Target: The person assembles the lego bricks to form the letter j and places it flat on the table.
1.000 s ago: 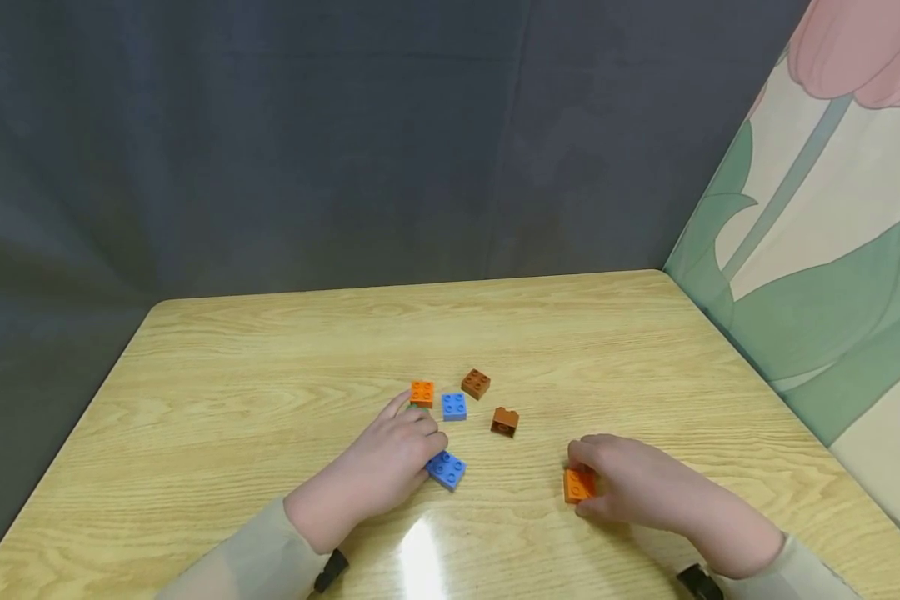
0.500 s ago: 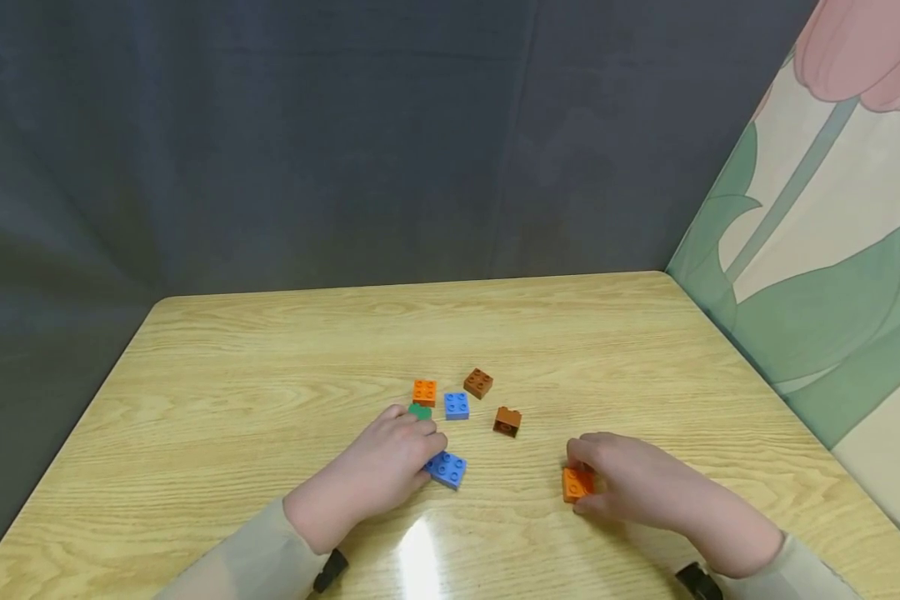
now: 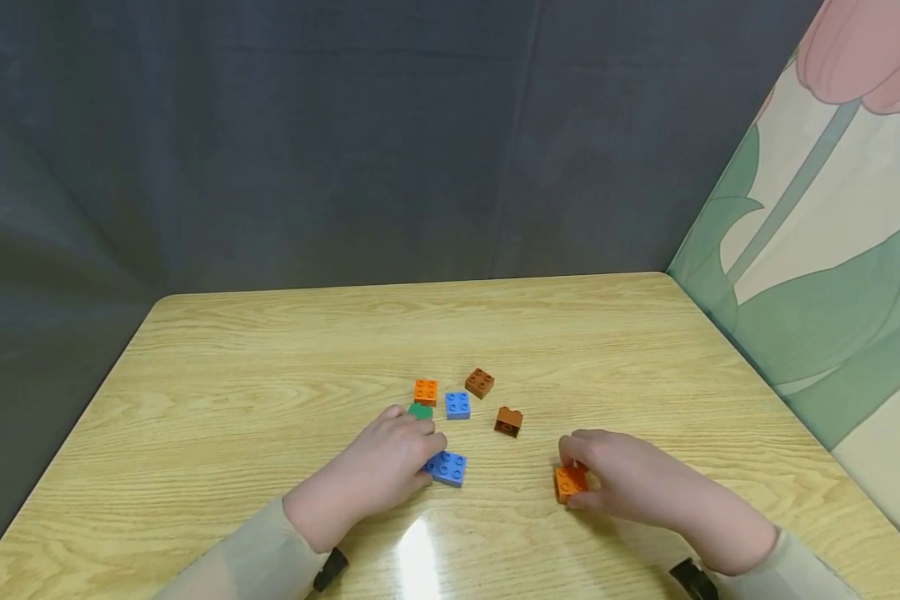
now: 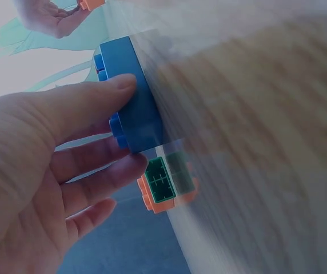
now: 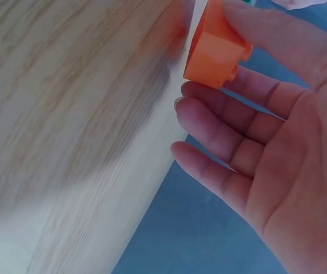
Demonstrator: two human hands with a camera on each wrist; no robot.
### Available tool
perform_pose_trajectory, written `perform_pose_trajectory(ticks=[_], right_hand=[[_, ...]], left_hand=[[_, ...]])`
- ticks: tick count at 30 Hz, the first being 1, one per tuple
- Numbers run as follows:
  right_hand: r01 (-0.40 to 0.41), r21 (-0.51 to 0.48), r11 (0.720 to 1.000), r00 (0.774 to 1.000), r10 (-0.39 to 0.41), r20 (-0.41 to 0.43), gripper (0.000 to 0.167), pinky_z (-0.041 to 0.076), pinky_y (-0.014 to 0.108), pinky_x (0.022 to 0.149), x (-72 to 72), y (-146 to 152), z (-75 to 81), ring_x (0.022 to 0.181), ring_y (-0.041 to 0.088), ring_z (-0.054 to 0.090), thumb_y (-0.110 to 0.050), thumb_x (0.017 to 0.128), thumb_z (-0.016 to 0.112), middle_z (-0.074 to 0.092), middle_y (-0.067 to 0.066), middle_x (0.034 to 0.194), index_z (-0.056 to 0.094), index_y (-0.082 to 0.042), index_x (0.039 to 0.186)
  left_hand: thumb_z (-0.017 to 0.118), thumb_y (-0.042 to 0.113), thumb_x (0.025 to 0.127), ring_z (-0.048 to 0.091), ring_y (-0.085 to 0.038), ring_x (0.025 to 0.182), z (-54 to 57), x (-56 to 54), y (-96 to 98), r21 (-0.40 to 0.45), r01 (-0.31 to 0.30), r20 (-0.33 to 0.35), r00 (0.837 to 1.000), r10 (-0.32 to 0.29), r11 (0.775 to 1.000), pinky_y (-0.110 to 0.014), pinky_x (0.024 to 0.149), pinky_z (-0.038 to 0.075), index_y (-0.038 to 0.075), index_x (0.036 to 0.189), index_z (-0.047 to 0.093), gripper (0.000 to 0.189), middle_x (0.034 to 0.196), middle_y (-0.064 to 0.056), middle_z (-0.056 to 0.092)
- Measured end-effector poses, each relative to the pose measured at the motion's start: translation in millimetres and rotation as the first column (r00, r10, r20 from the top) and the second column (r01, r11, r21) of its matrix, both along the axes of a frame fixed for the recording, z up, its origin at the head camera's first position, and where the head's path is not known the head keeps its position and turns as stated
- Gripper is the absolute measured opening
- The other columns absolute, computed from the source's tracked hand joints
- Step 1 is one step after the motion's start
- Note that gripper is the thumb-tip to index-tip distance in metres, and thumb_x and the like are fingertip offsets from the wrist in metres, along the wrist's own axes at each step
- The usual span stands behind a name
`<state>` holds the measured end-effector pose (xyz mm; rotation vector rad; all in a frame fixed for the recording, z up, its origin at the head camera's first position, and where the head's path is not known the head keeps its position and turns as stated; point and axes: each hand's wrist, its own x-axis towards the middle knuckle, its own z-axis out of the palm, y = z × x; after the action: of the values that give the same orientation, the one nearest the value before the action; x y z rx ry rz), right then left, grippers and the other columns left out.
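My left hand (image 3: 390,458) grips a long blue toy brick (image 3: 448,469) low over the table, the thumb across its side in the left wrist view. Just beyond those fingers lies a green brick (image 3: 421,412), partly hidden by the hand in the head view; the left wrist view shows its hollow underside. At the right, my right hand (image 3: 622,475) pinches an orange brick (image 3: 570,484) between thumb and fingers, studs up. From the right wrist view, this orange brick (image 5: 215,54) appears slightly tilted just off the tabletop, its other fingers loosely bent.
Behind the green brick sits another orange brick (image 3: 426,392), with a small blue brick (image 3: 457,406) to its right. Two brown bricks (image 3: 480,382) lie farther right, the nearer brown one (image 3: 508,422) on its side. A dark curtain (image 3: 420,150) hangs behind the wooden table (image 3: 270,350).
My right hand has shifted slightly left with the orange brick. The long blue brick has turned a little in my left hand, and more of the green brick shows.
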<state>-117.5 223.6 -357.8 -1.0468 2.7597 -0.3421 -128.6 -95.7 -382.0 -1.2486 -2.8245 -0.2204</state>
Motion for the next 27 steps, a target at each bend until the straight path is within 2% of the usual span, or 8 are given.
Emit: perform_pose_trajectory(ticks=[6,13,27], right_hand=[[0.004,-0.001,1.0,1.0,-0.004,-0.008,0.033,0.037,0.025,0.058,0.2,-5,4.7,0.064,0.005,0.042,-0.028,0.078,0.084,0.045,-0.012,0.077,0.053,-0.021,0.087],[-0.041,-0.043,0.998,0.999,0.04,-0.029,0.032,0.038,0.024,0.057,-1.5,-15,5.1,0.063,0.004,0.042,-0.028,0.08,0.083,0.046,-0.013,0.077,0.053,-0.021,0.086],[-0.056,-0.029,0.998,0.998,0.056,0.013,0.028,0.04,0.025,0.058,-3.7,-51,3.8,0.064,0.007,0.045,-0.033,0.082,0.08,0.049,-0.011,0.078,0.057,-0.02,0.091]], left_hand=[[0.083,0.029,0.079,0.047,-0.006,0.07,2.7,0.7,0.8,-0.014,-0.003,0.032,0.999,0.004,1.0,-0.031,0.076,0.038,0.017,0.093,0.069,0.024,0.079,0.012,0.053],[0.084,0.034,0.078,0.044,-0.005,0.066,2.8,1.8,0.3,-0.015,-0.008,0.044,0.999,0.009,1.0,-0.03,0.074,0.035,0.017,0.092,0.069,0.027,0.076,0.013,0.05],[0.082,0.039,0.079,0.043,-0.004,0.067,2.4,4.8,2.0,-0.015,-0.005,0.054,0.999,0.006,1.0,-0.03,0.074,0.034,0.017,0.09,0.069,0.028,0.075,0.014,0.05]])
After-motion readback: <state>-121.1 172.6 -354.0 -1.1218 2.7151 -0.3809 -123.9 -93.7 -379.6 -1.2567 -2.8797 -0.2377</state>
